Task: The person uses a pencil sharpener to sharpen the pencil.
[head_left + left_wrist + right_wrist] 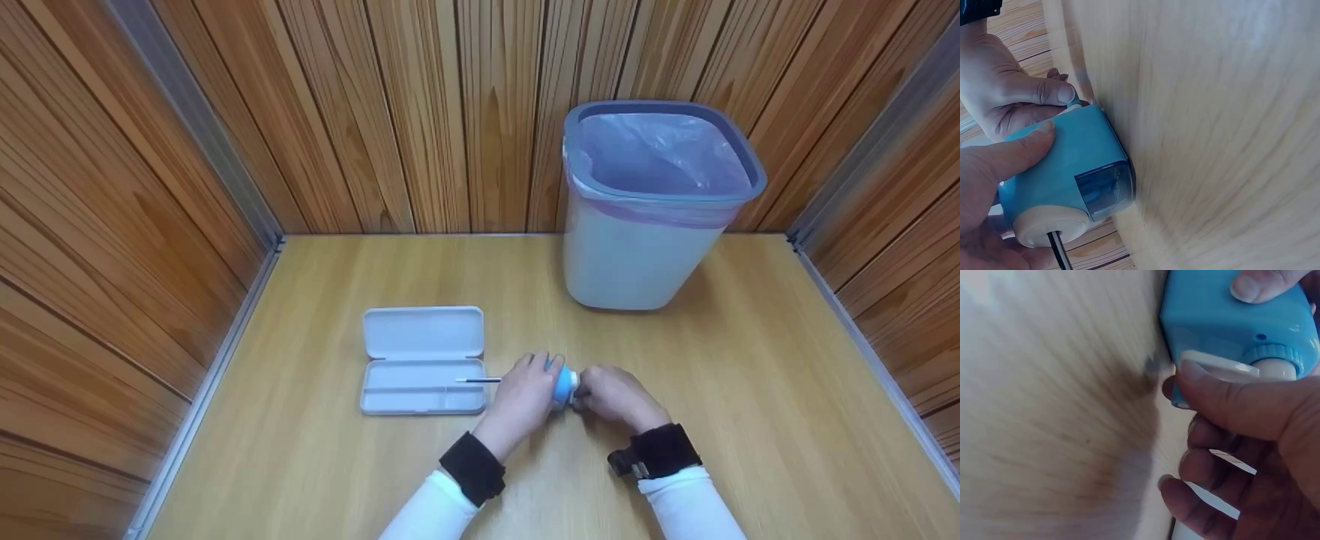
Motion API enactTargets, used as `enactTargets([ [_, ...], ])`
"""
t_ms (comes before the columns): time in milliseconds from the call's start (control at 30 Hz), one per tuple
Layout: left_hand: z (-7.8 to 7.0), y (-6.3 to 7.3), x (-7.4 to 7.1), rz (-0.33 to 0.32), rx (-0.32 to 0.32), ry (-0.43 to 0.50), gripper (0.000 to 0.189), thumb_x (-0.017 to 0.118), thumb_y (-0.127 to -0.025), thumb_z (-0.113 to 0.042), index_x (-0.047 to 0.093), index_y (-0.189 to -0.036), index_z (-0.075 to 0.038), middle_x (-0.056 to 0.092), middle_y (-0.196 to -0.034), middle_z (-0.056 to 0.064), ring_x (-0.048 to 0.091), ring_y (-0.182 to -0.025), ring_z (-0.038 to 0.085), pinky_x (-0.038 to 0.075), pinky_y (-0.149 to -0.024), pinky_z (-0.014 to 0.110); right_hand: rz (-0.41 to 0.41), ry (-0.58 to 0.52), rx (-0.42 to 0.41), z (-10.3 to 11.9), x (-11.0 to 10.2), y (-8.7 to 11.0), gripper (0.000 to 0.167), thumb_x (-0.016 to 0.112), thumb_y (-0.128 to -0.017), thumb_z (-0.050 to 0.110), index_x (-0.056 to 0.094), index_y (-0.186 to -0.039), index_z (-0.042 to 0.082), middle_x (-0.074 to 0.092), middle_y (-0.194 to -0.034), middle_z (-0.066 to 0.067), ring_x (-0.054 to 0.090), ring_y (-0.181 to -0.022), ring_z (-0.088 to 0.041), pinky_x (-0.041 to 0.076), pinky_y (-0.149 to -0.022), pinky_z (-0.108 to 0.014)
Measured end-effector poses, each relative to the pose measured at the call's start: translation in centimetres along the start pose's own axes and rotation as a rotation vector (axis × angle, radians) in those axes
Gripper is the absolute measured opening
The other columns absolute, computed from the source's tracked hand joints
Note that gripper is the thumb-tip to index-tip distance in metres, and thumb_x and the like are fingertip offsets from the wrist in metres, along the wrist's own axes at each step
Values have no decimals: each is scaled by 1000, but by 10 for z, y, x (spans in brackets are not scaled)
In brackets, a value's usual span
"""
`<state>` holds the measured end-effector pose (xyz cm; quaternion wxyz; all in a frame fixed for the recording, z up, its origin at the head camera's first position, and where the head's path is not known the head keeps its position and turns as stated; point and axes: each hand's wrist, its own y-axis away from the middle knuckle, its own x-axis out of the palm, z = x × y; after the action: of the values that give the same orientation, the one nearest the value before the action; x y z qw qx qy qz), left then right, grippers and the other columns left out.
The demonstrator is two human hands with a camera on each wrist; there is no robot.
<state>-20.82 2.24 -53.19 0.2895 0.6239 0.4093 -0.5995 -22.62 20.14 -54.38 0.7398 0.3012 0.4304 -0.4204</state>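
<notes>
My left hand [527, 394] grips a blue pencil sharpener [1067, 152], its thumb lying on the blue casing. A dark pencil [1059, 250] sticks out of the sharpener's round cream-coloured front; in the head view it points left, its pale end over the open case. On the opposite side, my right hand [616, 396] pinches the crank handle [1221, 364] between thumb and forefinger. The crank's white arm and blue knob show in the right wrist view, with the other fingers loosely curled below. A dark see-through window [1107, 190] is set into the sharpener's casing.
An open grey pencil case [424, 375] with a divided tray lies left of the hands, its lid folded back. A lined wastebasket [637, 255] stands at the back right. Wooden panels [450, 112] wall the table [315, 457] at the back and sides.
</notes>
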Motion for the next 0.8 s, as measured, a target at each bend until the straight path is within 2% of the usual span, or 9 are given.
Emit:
enactTargets([
  [100,-2,0,0,-23,7,-6,57,75,-86,-20,56,-139,-12,56,-132,14,56,-115,28,51,-94,35,39,-34,9,0,-3,3,14,76,-79,5,72,-72,16,51,-59,9,46,-55,-11,39,-51,-29],
  [200,-2,0,-1,-4,0,4,56,73,-88,-16,55,-141,-12,55,-134,14,55,-117,28,50,-95,35,69,-69,38,1,-5,6,12,75,-83,7,75,-76,18,53,-61,9,48,-56,-12,40,-52,-29],
  [333,-1,0,-1,-2,5,1,57,73,-88,-13,54,-142,-13,54,-134,14,55,-117,28,49,-96,35,49,-75,46,2,-5,8,11,75,-84,8,77,-79,17,56,-64,9,49,-58,-13,42,-55,-30],
  [600,1,0,1,-10,10,3,58,74,-87,-14,54,-142,-14,54,-134,13,55,-117,27,50,-96,34,-46,13,76,2,3,3,11,77,-81,7,76,-76,16,55,-64,10,48,-60,-14,43,-58,-33],
  [733,1,0,2,21,-5,15,60,74,-88,-16,52,-144,-15,53,-136,12,53,-120,27,49,-97,35,-39,3,48,1,4,4,13,77,-80,6,75,-74,17,55,-64,11,48,-60,-13,43,-57,-32],
  [800,0,0,2,23,-9,16,61,73,-88,-18,50,-144,-15,52,-136,12,53,-120,27,48,-98,34,-11,-28,55,1,2,5,12,75,-83,6,76,-77,17,56,-65,10,49,-60,-13,44,-58,-32],
])
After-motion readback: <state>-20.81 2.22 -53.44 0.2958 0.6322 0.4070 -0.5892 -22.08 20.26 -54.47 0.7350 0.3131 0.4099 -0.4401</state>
